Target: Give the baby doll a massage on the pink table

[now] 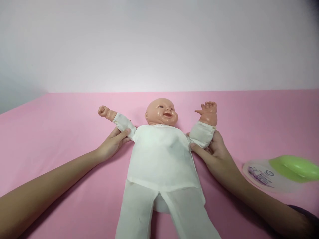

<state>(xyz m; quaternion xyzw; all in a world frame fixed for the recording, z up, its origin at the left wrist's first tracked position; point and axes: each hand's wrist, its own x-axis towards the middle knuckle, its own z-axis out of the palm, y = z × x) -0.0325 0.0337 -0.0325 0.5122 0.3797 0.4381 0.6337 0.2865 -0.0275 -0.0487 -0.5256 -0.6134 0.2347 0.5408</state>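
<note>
A baby doll (163, 114) lies on its back on a pink surface (54, 132), dressed in a white shirt (161, 156) and white trousers (136, 212). Both its arms are spread outward. My left hand (113, 143) is closed around the doll's upper arm at the white sleeve on the left side. My right hand (214, 151) grips the other sleeved arm from below, with the fingers wrapped round it. The doll's bare plastic hands stick out past both sleeves.
A round clear container with a green lid and purple label (281, 172) lies on the pink surface at the right. A plain pale wall rises behind the surface's far edge.
</note>
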